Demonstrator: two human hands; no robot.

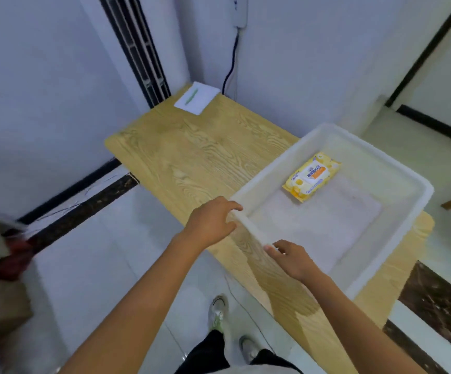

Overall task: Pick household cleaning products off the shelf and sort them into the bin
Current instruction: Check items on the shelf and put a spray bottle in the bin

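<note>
The wood-grain counter point(192, 157) runs from the corner of the room toward you, over a pale tiled floor point(105, 265). On its near right part sits the white plastic bin point(380, 155), set at an angle, with one corner reaching close to the counter's right edge. Your left hand point(213, 220) is at the bin's near left corner, fingers curled over the rim and thumb below it, gripping it. Your right hand point(291, 259) is further along the same near rim, and its fingers pinch the edge there. Inside the bin, a yellow pack of wipes point(312, 176) lies flat on the bottom toward the far side, label up, apart from both hands. At the counter's far end a white folded cloth point(197, 98) lies flat by the wall, with a thin green stick point(191, 96) resting on top of it.
</note>
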